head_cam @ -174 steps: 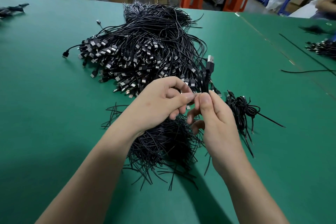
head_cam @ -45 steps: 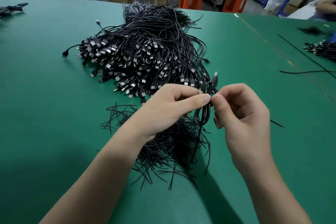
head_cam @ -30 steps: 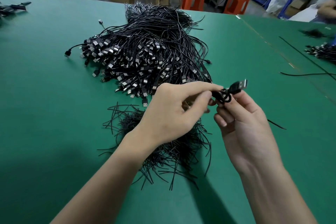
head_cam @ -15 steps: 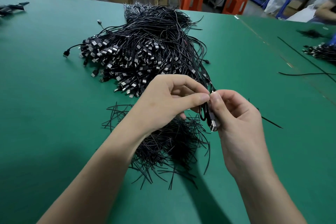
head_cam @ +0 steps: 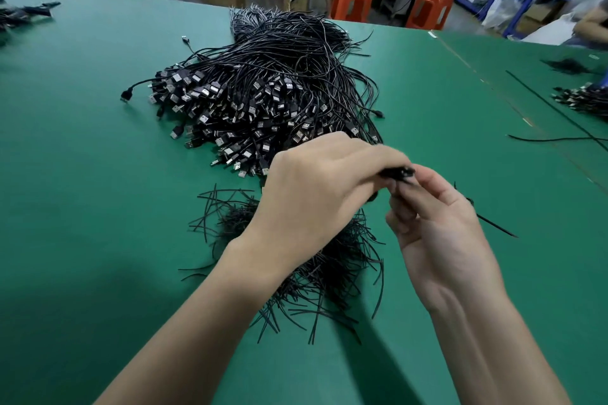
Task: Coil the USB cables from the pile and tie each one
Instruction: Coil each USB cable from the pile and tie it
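Note:
A big pile of black USB cables [head_cam: 263, 92] lies on the green table [head_cam: 82, 207], plugs facing me. In front of it sits a heap of short black twist ties [head_cam: 325, 270], partly under my arms. My left hand [head_cam: 316, 194] and my right hand [head_cam: 434, 217] meet above the ties, and both pinch a small coiled black USB cable [head_cam: 396, 172] between their fingertips. Most of the coil is hidden by my fingers, and it looks blurred. A loose black tie [head_cam: 490, 223] pokes out behind my right hand.
More cable bundles lie at the right edge [head_cam: 585, 102] and far left [head_cam: 23, 13]. A single long cable [head_cam: 559, 138] runs across the table's right side. Orange stools [head_cam: 352, 0], cardboard boxes and shelving stand beyond the far edge. Another person's arm [head_cam: 592, 23] shows at the far right.
The coil has turned in my fingers from hanging upright, plug down, to lying flat. My left hand has rolled over the top of it, back of the hand up.

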